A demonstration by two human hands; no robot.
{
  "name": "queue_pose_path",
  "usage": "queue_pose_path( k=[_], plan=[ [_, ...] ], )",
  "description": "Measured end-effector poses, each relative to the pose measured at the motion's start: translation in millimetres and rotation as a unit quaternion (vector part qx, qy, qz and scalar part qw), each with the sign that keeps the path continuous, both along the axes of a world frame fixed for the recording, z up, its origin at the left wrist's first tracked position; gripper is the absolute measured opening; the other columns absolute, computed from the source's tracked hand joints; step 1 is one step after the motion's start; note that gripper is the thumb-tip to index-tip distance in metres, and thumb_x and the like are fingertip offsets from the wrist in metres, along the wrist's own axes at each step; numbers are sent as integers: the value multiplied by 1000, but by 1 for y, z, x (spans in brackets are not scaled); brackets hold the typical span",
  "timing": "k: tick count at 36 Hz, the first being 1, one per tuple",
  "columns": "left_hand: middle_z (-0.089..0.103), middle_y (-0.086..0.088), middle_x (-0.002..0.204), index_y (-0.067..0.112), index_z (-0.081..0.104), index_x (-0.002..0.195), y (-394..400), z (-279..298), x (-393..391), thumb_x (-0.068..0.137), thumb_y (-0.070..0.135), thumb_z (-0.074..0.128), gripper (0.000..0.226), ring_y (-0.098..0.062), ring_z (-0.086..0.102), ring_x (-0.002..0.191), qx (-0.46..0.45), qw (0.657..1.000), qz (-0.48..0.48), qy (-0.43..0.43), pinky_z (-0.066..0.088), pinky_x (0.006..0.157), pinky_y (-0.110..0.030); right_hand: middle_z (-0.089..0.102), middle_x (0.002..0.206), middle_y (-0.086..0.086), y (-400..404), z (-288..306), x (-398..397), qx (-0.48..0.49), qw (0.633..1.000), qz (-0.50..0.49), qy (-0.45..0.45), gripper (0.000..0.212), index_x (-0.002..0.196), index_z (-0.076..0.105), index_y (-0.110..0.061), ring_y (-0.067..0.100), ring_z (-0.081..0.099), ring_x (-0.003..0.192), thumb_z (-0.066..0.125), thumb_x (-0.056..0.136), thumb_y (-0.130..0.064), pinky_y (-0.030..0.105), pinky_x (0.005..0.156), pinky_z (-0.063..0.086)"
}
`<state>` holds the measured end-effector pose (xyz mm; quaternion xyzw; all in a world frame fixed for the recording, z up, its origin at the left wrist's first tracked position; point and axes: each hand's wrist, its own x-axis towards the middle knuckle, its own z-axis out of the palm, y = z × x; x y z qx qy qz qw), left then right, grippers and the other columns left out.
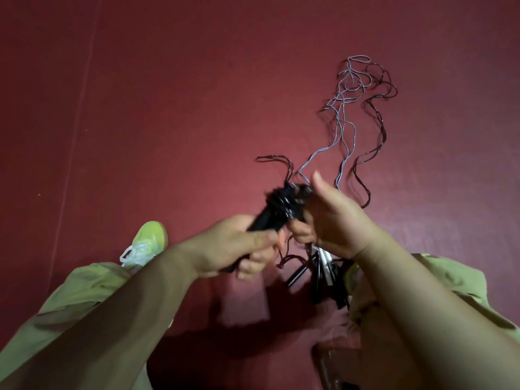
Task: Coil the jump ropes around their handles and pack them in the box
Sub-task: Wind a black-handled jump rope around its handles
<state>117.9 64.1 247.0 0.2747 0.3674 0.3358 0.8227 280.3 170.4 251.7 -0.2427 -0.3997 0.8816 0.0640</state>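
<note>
**First rope half-wound, the rest still loose**

The left hand [239, 246] grips a pair of black handles [261, 220] at centre frame, fingers curled round them. The right hand [329, 218] pinches the dark rope [284, 204] bunched around their top, thumb raised. A short tail still trails toward 12 o'clock. Uncoiled ropes [349, 114] sprawl over the red floor [168, 108] at 1 o'clock, more handles [323, 271] lie at 5 o'clock (count unclear). No box is visible, so I judge packing not begun

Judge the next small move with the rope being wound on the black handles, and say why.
Probably another turn: the left hand grips the black handles, the right hand works at the coil, and a loose dark loop beyond it is not yet wound.
</note>
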Motion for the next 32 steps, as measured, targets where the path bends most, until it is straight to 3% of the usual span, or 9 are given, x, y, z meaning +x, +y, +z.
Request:
queue_pose_path(
  k=[2, 4, 7, 9, 16, 22, 26, 30, 32],
  plan=[
    [39, 8, 53, 11, 49, 87, 4, 1, -3, 78, 33, 65, 29, -3, 31, 40, -26, 996, 77, 33, 28, 39, -16, 50, 75, -4, 0, 0, -1, 54, 998, -3, -17, 72, 110, 61, -9, 7, 34, 54, 57, 74, -71, 18, 47, 29],
    [39, 7, 54, 12, 50, 87, 7, 1, -3, 76, 39, 58, 30, -4, 30, 41, -46, 992, 106, 59, 27, 39, -15, 47, 75, -3, -3, -1, -2, 144, 986, -14, -82, 66, 107, 52, 4, 7, 34, 54, 44, 85, -57, 21, 49, 28],
    [39, 6, 54, 11, 54, 87, 10, 0, 1, 81, 63, 52, 52, -6, 28, 41, -68, 985, 120, 108, 26, 40, -16, 46, 61, -11, -11, -2, -4, 237, 958, -29, -159, 41, 80, 50, -10, 6, 34, 49, 39, 88, -48, 18, 46, 28],
    [39, 4, 54, 11, 56, 85, 11, -2, 3, 77, 71, 39, 63, -8, 26, 42, -89, 975, 128, 156, 23, 42, -18, 44, 52, -14, -13, -4, -6, 275, 939, -29, -207, 43, 75, 50, -13, 7, 33, 47, 39, 94, -50, 20, 46, 28],
    [42, 4, 53, 11, 59, 83, 15, -8, 9, 94, 64, 26, 62, -11, 28, 42, -106, 950, 153, 249, 23, 42, -21, 44, 42, -13, -17, -13, -13, 353, 880, -35, -316, 49, 66, 54, -18, 3, 36, 37, 34, 101, -45, 21, 49, 26],
    [43, 6, 51, 7, 59, 85, 17, -19, 11, 99, 54, 24, 59, -11, 33, 39, -61, 915, 152, 369, 27, 44, -22, 52, 59, -1, -19, -15, -21, 378, 845, -28, -376, 50, 61, 57, -19, 14, 47, 55, 42, 97, -50, 30, 57, 35],
    [49, 3, 54, 9, 60, 79, 18, -25, 5, 100, 47, 27, 55, -14, 43, 44, -11, 870, 132, 475, 33, 51, -29, 49, 55, -4, -21, -20, -27, 346, 858, -37, -377, 48, 64, 59, -19, 7, 43, 47, 43, 97, -49, 27, 52, 31],
    [56, -7, 67, 13, 49, 69, 15, -26, -4, 97, 48, 37, 47, -33, 53, 74, 50, 795, 110, 595, 41, 70, -41, 48, 60, -6, -24, -24, -31, 220, 917, -54, -329, 43, 83, 62, -16, 7, 37, 44, 40, 99, -49, 22, 46, 28],
    [51, -3, 65, 14, 46, 71, 12, -26, -5, 93, 55, 39, 46, -34, 52, 75, 63, 767, 91, 632, 39, 65, -41, 50, 64, -5, -23, -21, -31, 159, 934, -61, -315, 48, 89, 62, -16, 10, 37, 47, 37, 96, -57, 21, 43, 27]
  ],
)
